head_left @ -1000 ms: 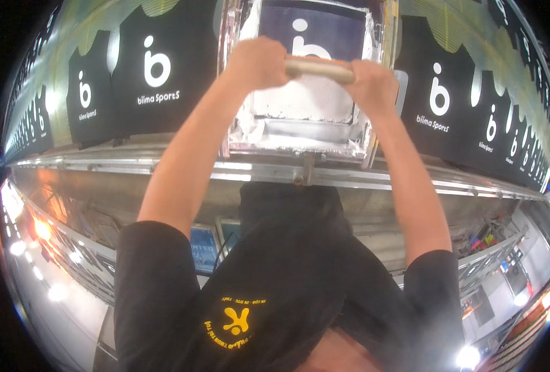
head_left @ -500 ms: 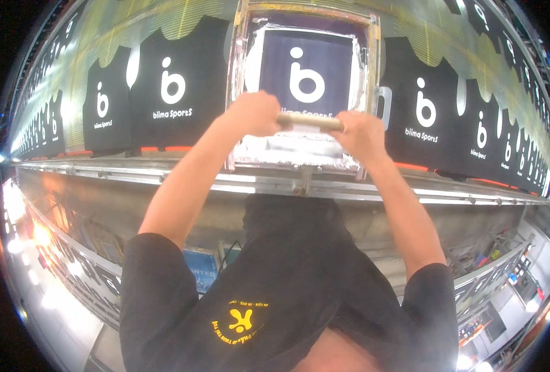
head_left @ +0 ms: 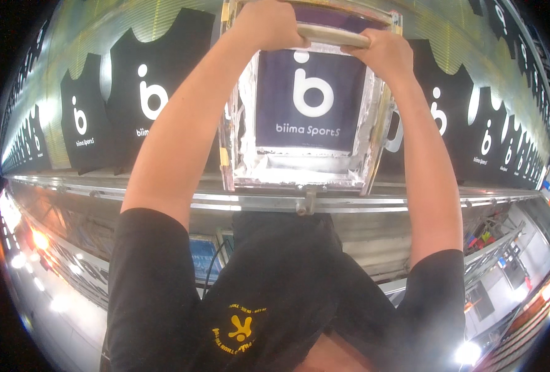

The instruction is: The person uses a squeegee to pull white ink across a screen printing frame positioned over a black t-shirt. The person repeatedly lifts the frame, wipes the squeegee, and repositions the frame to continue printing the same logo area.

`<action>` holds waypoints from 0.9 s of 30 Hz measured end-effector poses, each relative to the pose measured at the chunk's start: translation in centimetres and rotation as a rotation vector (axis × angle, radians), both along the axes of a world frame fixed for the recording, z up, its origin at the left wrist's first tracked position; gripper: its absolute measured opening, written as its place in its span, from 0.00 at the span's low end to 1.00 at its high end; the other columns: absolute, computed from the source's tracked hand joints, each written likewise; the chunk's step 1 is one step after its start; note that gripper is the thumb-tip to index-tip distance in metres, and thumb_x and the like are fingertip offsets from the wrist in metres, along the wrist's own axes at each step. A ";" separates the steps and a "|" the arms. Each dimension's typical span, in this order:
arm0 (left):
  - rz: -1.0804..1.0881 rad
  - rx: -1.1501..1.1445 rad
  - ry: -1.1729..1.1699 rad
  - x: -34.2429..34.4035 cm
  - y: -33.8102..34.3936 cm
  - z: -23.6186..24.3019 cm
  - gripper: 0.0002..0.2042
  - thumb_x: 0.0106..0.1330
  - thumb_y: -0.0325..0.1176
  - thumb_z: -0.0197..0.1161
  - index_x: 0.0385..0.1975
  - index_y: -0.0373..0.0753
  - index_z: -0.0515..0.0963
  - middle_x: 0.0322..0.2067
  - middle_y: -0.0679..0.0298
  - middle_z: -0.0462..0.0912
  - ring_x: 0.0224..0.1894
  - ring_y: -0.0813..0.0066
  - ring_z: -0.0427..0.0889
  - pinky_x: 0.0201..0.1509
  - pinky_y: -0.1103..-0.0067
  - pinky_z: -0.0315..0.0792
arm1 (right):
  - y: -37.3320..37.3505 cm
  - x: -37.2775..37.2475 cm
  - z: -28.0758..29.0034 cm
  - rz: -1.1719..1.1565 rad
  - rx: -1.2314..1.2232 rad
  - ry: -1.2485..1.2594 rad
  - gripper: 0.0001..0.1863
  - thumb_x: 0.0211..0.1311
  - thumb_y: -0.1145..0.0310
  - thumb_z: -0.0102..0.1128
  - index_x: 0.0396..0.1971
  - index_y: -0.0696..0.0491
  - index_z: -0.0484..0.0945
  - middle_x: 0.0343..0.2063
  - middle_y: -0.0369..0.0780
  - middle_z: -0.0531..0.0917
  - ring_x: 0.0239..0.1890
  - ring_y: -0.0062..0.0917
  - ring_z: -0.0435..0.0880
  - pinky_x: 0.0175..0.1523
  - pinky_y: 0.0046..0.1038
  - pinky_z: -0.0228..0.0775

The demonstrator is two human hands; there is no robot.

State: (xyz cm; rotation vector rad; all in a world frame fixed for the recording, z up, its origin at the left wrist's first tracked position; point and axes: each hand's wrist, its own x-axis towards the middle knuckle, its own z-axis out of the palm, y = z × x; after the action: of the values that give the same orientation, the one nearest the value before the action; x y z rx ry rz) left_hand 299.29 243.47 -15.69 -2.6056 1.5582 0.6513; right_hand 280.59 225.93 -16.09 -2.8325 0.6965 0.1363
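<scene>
Both my arms reach forward over a screen printing frame [head_left: 228, 167]. My left hand [head_left: 272, 23] is closed around the left end of a pale squeegee [head_left: 334, 35], and my right hand [head_left: 386, 54] grips its right end. The squeegee spans the far part of the frame, above the round dot of the design. Within the frame, the dark purple mesh [head_left: 275, 80] carries a white logo with lettering below it. Smeared white ink [head_left: 306, 166] lies along the near side and edges of the mesh. The squeegee's lower edge is hard to make out.
Black sleeveless shirt pieces with white prints lie on the long table to the left [head_left: 126, 80] and right [head_left: 426, 74]. A metal rail [head_left: 250, 203] runs along the table's near edge, with a small clamp [head_left: 306, 203] below the frame. More racks stand behind at both sides.
Both hands have moved away from me with the squeegee, from the near part of the frame to its far end. The lettering and lower mesh are now uncovered.
</scene>
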 end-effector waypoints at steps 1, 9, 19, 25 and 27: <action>-0.026 0.015 -0.028 0.1 -0.3 0.7 0.27 0.58 0.63 0.70 0.34 0.41 0.91 0.35 0.54 0.91 0.42 0.53 0.91 0.50 0.60 0.83 | -0.1 0.1 0.1 0.000 -0.014 0.009 0.25 0.56 0.37 0.74 0.36 0.45 0.91 0.29 0.40 0.91 0.36 0.39 0.91 0.42 0.41 0.82; -0.026 0.034 -0.032 -5.5 4.4 0.7 0.28 0.58 0.64 0.70 0.38 0.42 0.91 0.37 0.55 0.91 0.44 0.53 0.90 0.50 0.61 0.83 | 4.8 -6.0 -1.8 0.035 -0.021 -0.169 0.20 0.53 0.44 0.77 0.31 0.46 0.90 0.27 0.39 0.89 0.32 0.39 0.90 0.37 0.42 0.81; 0.043 -0.024 0.120 -19.4 17.3 -1.3 0.18 0.58 0.52 0.72 0.37 0.44 0.88 0.36 0.57 0.88 0.43 0.51 0.88 0.47 0.59 0.81 | 16.3 -20.6 -3.4 0.152 0.007 -0.337 0.15 0.46 0.57 0.81 0.25 0.49 0.83 0.24 0.37 0.84 0.30 0.36 0.87 0.36 0.39 0.78; -0.046 0.183 0.194 -14.3 12.5 3.0 0.23 0.63 0.62 0.69 0.32 0.45 0.91 0.30 0.57 0.90 0.39 0.53 0.90 0.43 0.60 0.82 | 12.1 -16.3 0.3 0.139 0.148 -0.207 0.19 0.51 0.50 0.80 0.25 0.50 0.84 0.24 0.40 0.85 0.30 0.39 0.87 0.35 0.42 0.77; -0.044 0.138 0.159 -10.9 9.3 3.9 0.23 0.64 0.63 0.69 0.33 0.46 0.91 0.30 0.57 0.90 0.37 0.53 0.90 0.42 0.61 0.83 | 9.3 -13.0 1.1 0.112 0.102 -0.253 0.21 0.52 0.47 0.80 0.25 0.50 0.84 0.22 0.41 0.85 0.28 0.40 0.87 0.33 0.43 0.77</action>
State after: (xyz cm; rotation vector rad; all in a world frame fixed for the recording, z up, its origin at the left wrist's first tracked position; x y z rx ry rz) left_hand 288.35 252.81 -11.82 -2.4662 1.5437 0.9474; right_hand 267.56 235.27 -15.00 -2.7248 0.4636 -0.1616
